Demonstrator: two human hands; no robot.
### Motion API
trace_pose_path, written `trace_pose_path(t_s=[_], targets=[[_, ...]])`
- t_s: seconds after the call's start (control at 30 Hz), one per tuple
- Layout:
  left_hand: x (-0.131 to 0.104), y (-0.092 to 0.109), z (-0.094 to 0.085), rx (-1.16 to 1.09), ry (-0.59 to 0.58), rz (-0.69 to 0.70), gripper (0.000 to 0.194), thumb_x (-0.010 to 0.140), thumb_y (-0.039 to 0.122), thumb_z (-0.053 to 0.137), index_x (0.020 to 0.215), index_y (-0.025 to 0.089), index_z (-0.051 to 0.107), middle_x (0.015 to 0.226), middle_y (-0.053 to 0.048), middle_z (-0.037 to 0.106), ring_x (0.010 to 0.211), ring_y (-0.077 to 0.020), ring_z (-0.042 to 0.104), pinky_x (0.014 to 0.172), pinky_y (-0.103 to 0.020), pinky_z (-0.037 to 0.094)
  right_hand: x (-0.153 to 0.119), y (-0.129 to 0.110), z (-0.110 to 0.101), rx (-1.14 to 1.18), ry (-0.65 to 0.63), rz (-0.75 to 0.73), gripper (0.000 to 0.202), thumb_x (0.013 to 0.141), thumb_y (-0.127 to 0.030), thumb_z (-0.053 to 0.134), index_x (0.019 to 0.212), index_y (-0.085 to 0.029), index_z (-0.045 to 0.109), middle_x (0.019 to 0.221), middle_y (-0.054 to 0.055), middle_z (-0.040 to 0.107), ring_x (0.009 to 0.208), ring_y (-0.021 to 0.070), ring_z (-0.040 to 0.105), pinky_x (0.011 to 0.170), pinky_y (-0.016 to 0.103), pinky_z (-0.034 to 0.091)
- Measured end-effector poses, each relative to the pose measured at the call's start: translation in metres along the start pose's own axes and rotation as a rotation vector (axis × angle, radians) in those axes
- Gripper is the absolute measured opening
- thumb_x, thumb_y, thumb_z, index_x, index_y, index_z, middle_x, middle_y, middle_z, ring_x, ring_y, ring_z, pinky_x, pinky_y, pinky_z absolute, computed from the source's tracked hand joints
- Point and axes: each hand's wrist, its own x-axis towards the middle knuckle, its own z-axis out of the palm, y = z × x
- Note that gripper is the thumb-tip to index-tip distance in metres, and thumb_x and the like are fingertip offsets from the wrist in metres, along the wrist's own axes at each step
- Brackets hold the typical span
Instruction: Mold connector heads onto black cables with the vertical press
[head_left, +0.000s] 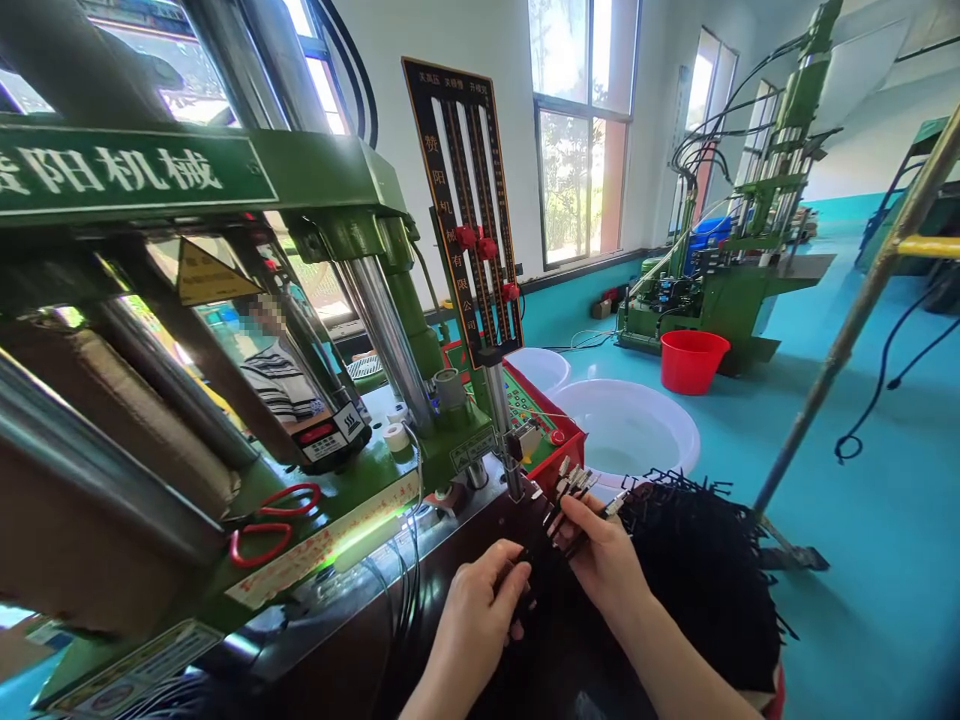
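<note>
Metal-tipped black cables (574,490) are pinched closed in the right hand (604,555), fanned beside the green machine (375,300). Left hand (476,610) is curled on their black cords. A cable heap (705,580) crowds the right; white basin (626,425) behind.

Bright teal floor (862,480) all around me, white walls (480,40), big sunny windows (581,130), another green machine (750,270) across the room, red bucket (691,361) beside it.

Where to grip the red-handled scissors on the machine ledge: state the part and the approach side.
Grip the red scissors by the two handle loops, coming from above and from the person's side. They lie flat on the green machine ledge, loops up and open to view; the blades point left and are hard to see.
</note>
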Motion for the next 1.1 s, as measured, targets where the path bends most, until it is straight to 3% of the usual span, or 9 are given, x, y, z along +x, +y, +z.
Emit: trace_pose_path(t_s=[0.17,0.33,0.47,0.53,0.67,0.83,0.93,1.03,1.1], targets=[[0.001,-0.002,0.006,-0.031,-0.049,0.021,0.025,0.082,0.039,0.038,0.088,0.018,0.05,0.06,0.002,0.055,0.041,-0.0089,0.051,0.036,-0.017,0.033,-0.001,-0.01,-0.005,-0.162,-0.109,0.032,0.015,0.066,-0.025,0.073,0.074,-0.016,0.063,0.06,-0.001,0.06,0.048,0.0101,0.052,0.048,0.021,0.04],[-0.003,-0.001,0.01,0.013,0.027,0.028,0.026,0.083,0.041,0.034,0.086,0.019,0.046,0.057,0.006,0.045,0.034,-0.0054,0.041,0.033,-0.016,0.029,-0.006,-0.02,-0.01,-0.209,-0.319,0.082,0.025,0.079,-0.033,0.061,0.099,-0.018,0.064,0.089,0.006,0.065,0.081,0.0177,0.058,0.072,0.031,0.045],[-0.004,0.001,0.013,-0.087,-0.088,0.005,0.022,0.084,0.04,0.034,0.083,0.02,0.042,0.057,0.006,0.043,0.042,-0.0077,0.045,0.037,-0.017,0.034,-0.009,-0.02,-0.016,-0.214,-0.453,0.188,0.032,0.085,-0.04,0.05,0.104,-0.018,0.063,0.095,0.009,0.064,0.092,0.0195,0.057,0.083,0.036,0.041],[-0.003,0.002,0.012,-0.158,-0.125,0.005,0.02,0.084,0.04,0.034,0.083,0.021,0.041,0.059,0.006,0.042,0.049,-0.0098,0.048,0.041,-0.019,0.037,-0.01,-0.018,-0.017,-0.221,-0.437,0.163,0.034,0.085,-0.041,0.049,0.105,-0.018,0.063,0.095,0.009,0.064,0.092,0.0191,0.057,0.085,0.036,0.04],[-0.001,0.006,0.003,-0.005,0.041,0.102,0.019,0.085,0.037,0.034,0.083,0.021,0.043,0.059,0.005,0.045,0.054,-0.0109,0.046,0.051,-0.021,0.036,-0.01,-0.016,-0.014,-0.224,-0.416,0.072,0.033,0.079,-0.04,0.059,0.104,-0.02,0.062,0.093,0.007,0.065,0.087,0.0196,0.058,0.08,0.036,0.042],[0.002,0.01,-0.004,0.167,0.043,0.164,0.019,0.085,0.034,0.033,0.08,0.021,0.046,0.054,0.005,0.045,0.052,-0.012,0.045,0.053,-0.023,0.03,-0.007,-0.019,-0.004,-0.219,-0.518,0.159,0.036,0.074,-0.033,0.066,0.107,-0.021,0.061,0.097,0.007,0.064,0.087,0.0193,0.058,0.079,0.036,0.043],[0.003,0.007,-0.001,0.228,0.13,0.149,0.018,0.085,0.033,0.033,0.083,0.021,0.046,0.055,0.004,0.048,0.054,-0.0142,0.048,0.055,-0.025,0.031,-0.001,-0.02,-0.003,-0.22,-0.451,0.132,0.032,0.078,-0.039,0.06,0.103,-0.019,0.063,0.092,0.007,0.065,0.082,0.0185,0.059,0.074,0.034,0.044],[0.002,0.004,0.002,0.251,0.223,0.142,0.02,0.085,0.035,0.033,0.088,0.02,0.045,0.056,0.003,0.051,0.055,-0.0157,0.05,0.056,-0.026,0.032,0.002,-0.019,-0.008,-0.363,-0.351,0.064,0.033,0.082,-0.044,0.052,0.097,-0.018,0.065,0.083,0.006,0.066,0.069,0.0156,0.06,0.067,0.03,0.045],[0.001,0.005,0.004,0.218,0.19,0.125,0.021,0.085,0.036,0.031,0.09,0.02,0.045,0.056,0.003,0.052,0.053,-0.0151,0.051,0.053,-0.025,0.032,0.001,-0.019,-0.011,-0.5,-0.36,0.063,0.036,0.083,-0.047,0.049,0.091,-0.017,0.067,0.077,0.005,0.066,0.064,0.0149,0.059,0.064,0.029,0.044]])
